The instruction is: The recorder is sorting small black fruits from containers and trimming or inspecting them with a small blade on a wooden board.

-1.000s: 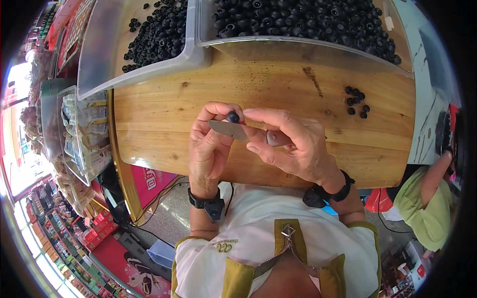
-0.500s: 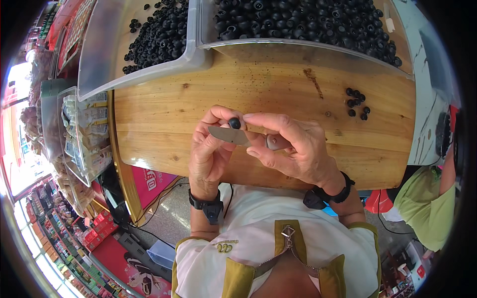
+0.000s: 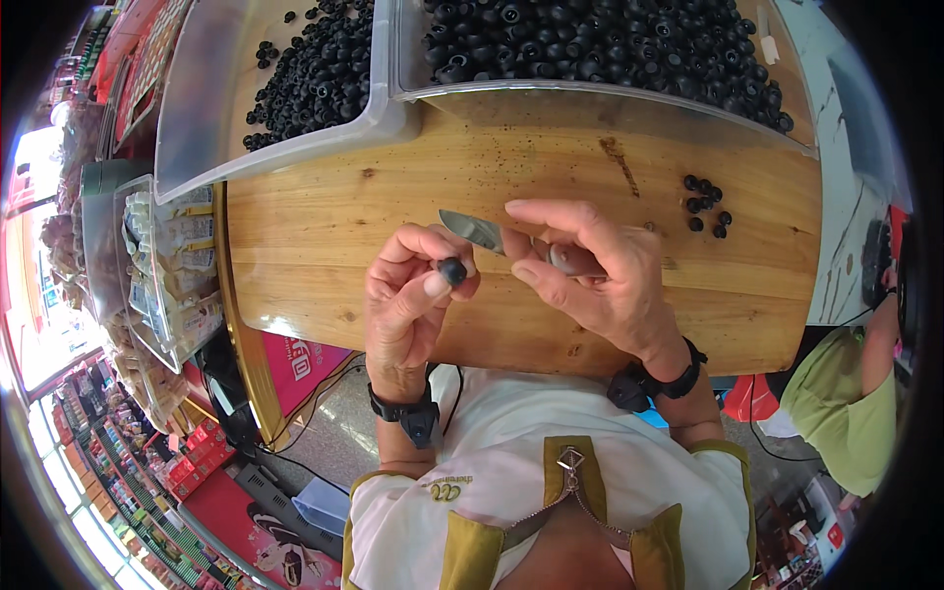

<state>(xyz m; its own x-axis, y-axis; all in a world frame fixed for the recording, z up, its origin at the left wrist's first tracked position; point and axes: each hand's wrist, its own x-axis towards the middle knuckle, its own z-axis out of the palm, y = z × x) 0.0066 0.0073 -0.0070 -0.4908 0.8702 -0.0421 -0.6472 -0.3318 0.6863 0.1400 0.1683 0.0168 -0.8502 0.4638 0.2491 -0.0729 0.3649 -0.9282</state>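
Observation:
Between the thumb and fingers of my left hand (image 3: 401, 305) is a small round black piece (image 3: 452, 271), smooth on the side that shows. My right hand (image 3: 621, 285) is closed around the handle of a short knife (image 3: 473, 231), its fingers partly covering the grip. The blade points left and lies just beyond the black piece, a little apart from it. To the right on the wooden table (image 3: 324, 241), several similar black pieces (image 3: 700, 204) lie in a loose group.
Two clear plastic bins stand at the far side: the left bin (image 3: 211, 128) and the right bin (image 3: 590, 93) both hold heaps of black pieces. A box of packets (image 3: 187, 256) is beside the table's left edge. At the right is another person's green sleeve (image 3: 836, 403).
My left hand has drawn slightly toward me and left, turning the black piece. The knife has moved right and away from it, its blade now tilted upward at the tip.

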